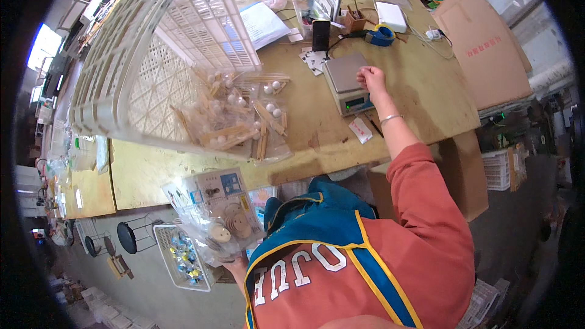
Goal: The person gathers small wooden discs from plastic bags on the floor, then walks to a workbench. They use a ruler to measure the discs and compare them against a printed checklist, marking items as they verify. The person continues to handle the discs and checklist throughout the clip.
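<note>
My left hand [235, 265], partly hidden, holds a clear plastic bag [215, 219] with round wooden discs [237, 221] and a printed sheet inside, left of my apron. My right hand [372, 80] is over the right edge of a digital scale [347, 73], its fingers curled together; whether they pinch anything cannot be told. On the table, clear bags [228, 109] with wooden sticks and white balls are piled at the mouth of a tipped white plastic crate [132, 64]. A small printed packet [361, 130] lies just in front of the scale.
A black phone [321, 35] stands behind the scale, near blue tape on a dispenser [381, 35], a plastic bin [304, 11] and a white box [390, 17]. Cardboard [484, 50] is at the right. A white basket [180, 256] of small bags is below left, near black stools [127, 237].
</note>
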`<state>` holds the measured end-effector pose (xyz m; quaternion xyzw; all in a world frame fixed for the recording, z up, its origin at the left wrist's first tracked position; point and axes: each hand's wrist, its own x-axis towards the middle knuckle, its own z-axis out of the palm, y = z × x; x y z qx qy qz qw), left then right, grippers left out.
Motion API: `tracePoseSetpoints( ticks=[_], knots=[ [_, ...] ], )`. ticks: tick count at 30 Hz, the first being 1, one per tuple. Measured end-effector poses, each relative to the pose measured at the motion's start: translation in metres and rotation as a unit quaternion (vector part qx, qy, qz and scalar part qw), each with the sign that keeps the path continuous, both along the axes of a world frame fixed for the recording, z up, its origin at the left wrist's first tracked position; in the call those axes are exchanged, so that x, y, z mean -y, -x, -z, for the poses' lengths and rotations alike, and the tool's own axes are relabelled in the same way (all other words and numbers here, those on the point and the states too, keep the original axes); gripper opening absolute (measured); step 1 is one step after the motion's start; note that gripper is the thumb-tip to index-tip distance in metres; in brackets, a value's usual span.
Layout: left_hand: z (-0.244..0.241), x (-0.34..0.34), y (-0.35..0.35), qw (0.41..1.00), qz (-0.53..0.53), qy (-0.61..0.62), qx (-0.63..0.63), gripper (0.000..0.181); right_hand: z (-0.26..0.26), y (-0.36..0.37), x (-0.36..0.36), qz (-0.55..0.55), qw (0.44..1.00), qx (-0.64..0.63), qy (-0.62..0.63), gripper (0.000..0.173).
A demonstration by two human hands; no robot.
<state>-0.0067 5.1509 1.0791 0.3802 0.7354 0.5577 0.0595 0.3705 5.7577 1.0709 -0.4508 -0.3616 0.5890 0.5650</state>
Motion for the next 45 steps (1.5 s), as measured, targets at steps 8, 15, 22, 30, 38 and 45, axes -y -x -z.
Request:
tracePoseSetpoints(
  ticks=[8, 15, 22, 30, 38, 45],
  knots=[
    [0.014, 0.044, -0.046, 0.968, -0.119, 0.153, -0.16, 0.076, -0.006, 0.034, -0.13, -0.025, 0.979, -0.159, 0.121, 0.012],
    [0.017, 0.071, -0.075, 0.947, -0.164, 0.196, -0.194, 0.072, 0.006, 0.052, -0.171, -0.008, 0.969, -0.174, 0.173, 0.017],
    [0.019, 0.084, -0.092, 0.936, -0.177, 0.223, -0.206, 0.069, -0.004, 0.04, -0.147, 0.083, 0.982, -0.144, 0.095, 0.009],
    [0.024, 0.098, -0.106, 0.931, -0.185, 0.224, -0.22, 0.065, -0.006, 0.034, -0.152, -0.028, 0.974, -0.167, 0.149, 0.015],
    [0.035, 0.11, -0.118, 0.926, -0.201, 0.216, -0.235, 0.062, -0.01, 0.038, -0.18, -0.006, 0.985, -0.109, 0.133, 0.014],
    [0.047, 0.118, -0.128, 0.919, -0.212, 0.215, -0.254, 0.059, -0.004, 0.043, -0.183, -0.045, 0.964, -0.152, 0.213, 0.013]
  ],
)
